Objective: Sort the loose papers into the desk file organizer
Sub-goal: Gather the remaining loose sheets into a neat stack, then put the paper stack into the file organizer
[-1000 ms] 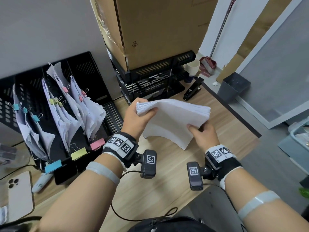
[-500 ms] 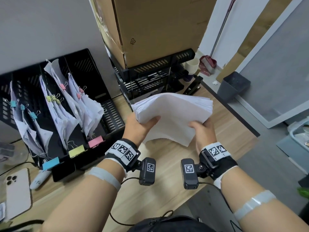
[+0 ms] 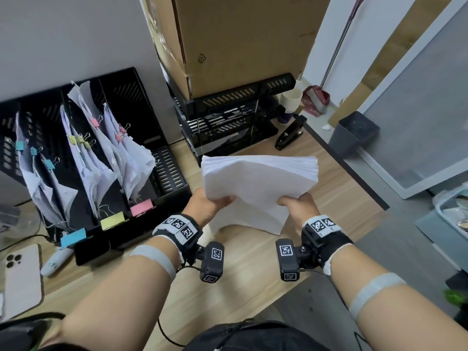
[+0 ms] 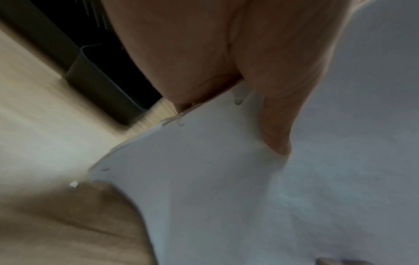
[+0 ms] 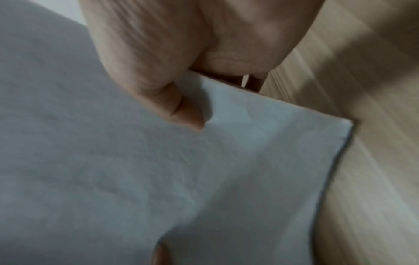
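A thick stack of white loose papers [image 3: 255, 183] is held above the wooden desk, its near edge drooping down. My left hand [image 3: 212, 206] grips its near left side, thumb on top [image 4: 274, 125] of the sheets [image 4: 226, 188]. My right hand [image 3: 296, 206] grips the near right side, thumb pressed on the paper [image 5: 158, 170]. To the left stands the black desk file organizer [image 3: 126, 97]; three of its slots hold clipped paper bundles [image 3: 88, 158], and the rightmost slot [image 3: 164, 168] holds none. Blue, yellow and pink labels [image 3: 112, 220] mark the slot fronts.
A black tray rack [image 3: 228, 122] under a large cardboard box [image 3: 240, 41] stands behind the papers. A black stapler [image 3: 290, 133] and a cup [image 3: 291, 100] sit at the back right. A phone [image 3: 21, 279] lies at the left. The desk edge [image 3: 354, 173] runs along the right.
Both hands drew the stack nearer, and their grips slid to its near edge. The stack now lies flatter, its thick edge facing away.
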Action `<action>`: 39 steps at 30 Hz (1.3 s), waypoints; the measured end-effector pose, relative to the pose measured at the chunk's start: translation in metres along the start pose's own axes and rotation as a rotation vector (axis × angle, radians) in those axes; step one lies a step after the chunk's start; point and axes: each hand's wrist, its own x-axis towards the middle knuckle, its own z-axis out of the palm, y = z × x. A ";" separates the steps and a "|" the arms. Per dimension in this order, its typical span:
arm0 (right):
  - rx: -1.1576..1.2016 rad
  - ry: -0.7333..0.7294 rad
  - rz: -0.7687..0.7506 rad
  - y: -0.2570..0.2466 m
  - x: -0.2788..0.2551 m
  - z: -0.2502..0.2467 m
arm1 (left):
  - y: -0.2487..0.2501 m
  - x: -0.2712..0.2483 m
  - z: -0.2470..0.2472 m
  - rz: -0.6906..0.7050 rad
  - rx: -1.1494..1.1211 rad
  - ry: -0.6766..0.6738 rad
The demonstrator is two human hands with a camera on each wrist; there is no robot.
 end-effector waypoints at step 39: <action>-0.249 -0.321 -0.434 -0.179 -0.144 0.121 | 0.061 -0.107 -0.077 0.495 0.726 0.253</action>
